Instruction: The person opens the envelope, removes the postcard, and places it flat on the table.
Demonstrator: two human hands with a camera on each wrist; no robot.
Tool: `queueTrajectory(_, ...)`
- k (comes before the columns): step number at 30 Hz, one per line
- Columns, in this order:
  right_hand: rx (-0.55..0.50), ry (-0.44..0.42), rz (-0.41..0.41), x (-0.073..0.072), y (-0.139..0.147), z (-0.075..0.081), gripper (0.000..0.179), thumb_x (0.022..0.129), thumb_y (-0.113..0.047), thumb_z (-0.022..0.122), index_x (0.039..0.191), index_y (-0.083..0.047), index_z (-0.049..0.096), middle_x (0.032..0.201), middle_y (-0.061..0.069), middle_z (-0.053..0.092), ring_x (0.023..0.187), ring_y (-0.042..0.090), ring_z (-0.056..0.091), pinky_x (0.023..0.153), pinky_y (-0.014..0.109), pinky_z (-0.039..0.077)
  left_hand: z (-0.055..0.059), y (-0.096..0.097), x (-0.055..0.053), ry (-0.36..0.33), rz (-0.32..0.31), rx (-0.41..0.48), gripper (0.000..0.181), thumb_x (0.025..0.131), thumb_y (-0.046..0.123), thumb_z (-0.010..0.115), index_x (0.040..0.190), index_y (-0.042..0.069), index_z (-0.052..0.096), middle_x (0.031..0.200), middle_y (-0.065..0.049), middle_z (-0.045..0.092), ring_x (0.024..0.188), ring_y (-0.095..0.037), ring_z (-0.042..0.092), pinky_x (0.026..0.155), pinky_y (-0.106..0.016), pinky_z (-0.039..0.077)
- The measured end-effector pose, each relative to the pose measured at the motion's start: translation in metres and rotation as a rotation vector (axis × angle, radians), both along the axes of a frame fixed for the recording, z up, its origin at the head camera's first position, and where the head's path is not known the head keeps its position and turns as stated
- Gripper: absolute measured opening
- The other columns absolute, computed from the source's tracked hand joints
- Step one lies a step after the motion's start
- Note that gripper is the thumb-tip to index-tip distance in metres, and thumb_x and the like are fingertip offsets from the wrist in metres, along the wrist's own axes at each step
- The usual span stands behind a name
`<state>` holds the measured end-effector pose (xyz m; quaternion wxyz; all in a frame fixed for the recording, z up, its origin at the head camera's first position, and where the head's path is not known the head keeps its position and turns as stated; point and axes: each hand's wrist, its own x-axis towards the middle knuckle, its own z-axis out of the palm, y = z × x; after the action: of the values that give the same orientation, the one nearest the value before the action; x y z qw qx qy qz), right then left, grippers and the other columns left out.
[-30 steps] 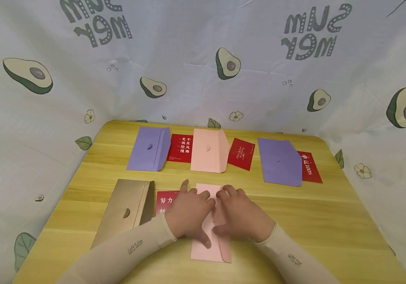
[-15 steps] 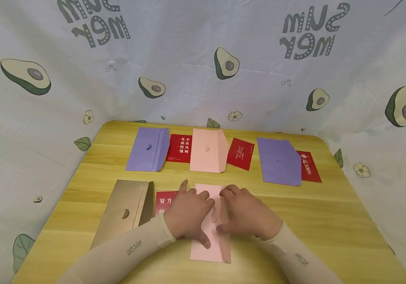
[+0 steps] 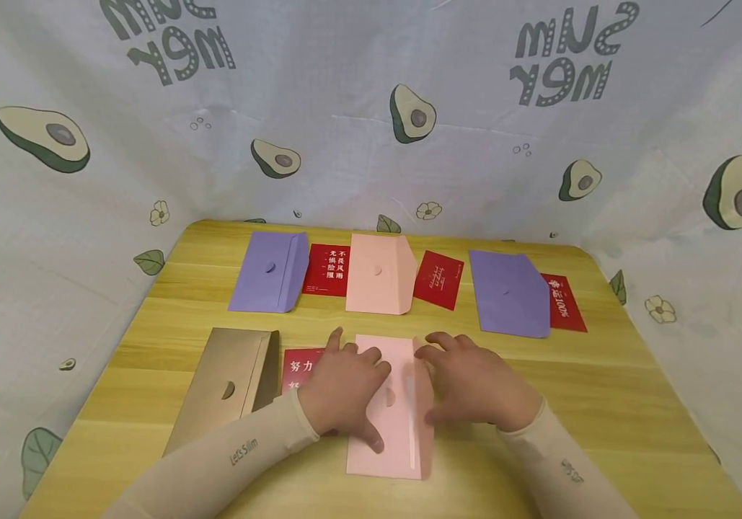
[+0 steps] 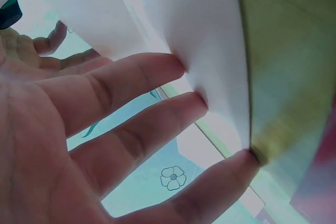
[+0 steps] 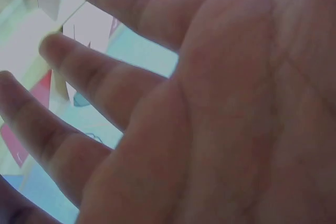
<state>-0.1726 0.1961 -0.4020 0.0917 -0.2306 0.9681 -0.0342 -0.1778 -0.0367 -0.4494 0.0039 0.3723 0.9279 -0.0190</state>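
Observation:
A pink envelope (image 3: 383, 440) lies at the near middle of the table in the head view, a half-round tab on its face. Its flap (image 3: 424, 432) on the right side is lifted outward, with a pale strip along the fold. My left hand (image 3: 345, 389) rests on the envelope's left part, fingers spread. In the left wrist view, fingertips (image 4: 197, 100) touch the pale paper (image 4: 210, 30). My right hand (image 3: 481, 386) is at the flap's outer edge, fingers bent a little; whether they touch it is unclear. The right wrist view has its fingers (image 5: 100, 72) apart, gripping nothing.
A brown envelope (image 3: 221, 389) and a partly covered red card (image 3: 299, 364) lie left of the hands. Behind are a purple envelope (image 3: 263, 270), another pink envelope (image 3: 373, 285), a second purple envelope (image 3: 510, 295) and red cards (image 3: 440, 280). A printed cloth (image 3: 345, 94) hangs behind.
My right hand has moved to the right, away from the envelope's middle. The pink flap has swung outward, uncovering the tab and the pale strip. The left hand has stayed in place.

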Motion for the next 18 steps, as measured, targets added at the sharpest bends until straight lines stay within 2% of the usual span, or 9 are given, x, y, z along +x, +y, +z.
queueTrajectory(8, 0.017, -0.029, 0.008, -0.002, 0.002, 0.003, 0.082, 0.057, -0.036, 0.098, 0.132, -0.018, 0.069, 0.142, 0.007, 0.057, 0.118, 0.035, 0.059, 0.087, 0.049, 0.056, -0.002, 0.001, -0.001, 0.007, -0.003, 0.004, 0.098, 0.046, 0.095, 0.077, 0.113, 0.025, 0.068, 0.107, 0.006, 0.063, 0.092, -0.029, 0.065, 0.107, -0.073, 0.035)
queueTrajectory(18, 0.041, -0.047, -0.015, -0.009, 0.004, -0.006, 0.075, 0.058, -0.033, 0.096, 0.127, -0.019, 0.070, 0.138, 0.006, 0.058, 0.118, 0.036, 0.057, 0.091, 0.056, 0.053, -0.002, 0.000, 0.000, 0.003, -0.013, 0.012, 0.096, 0.047, 0.095, 0.077, 0.110, 0.024, 0.068, 0.103, 0.005, 0.061, 0.090, -0.029, 0.064, 0.104, -0.072, 0.039)
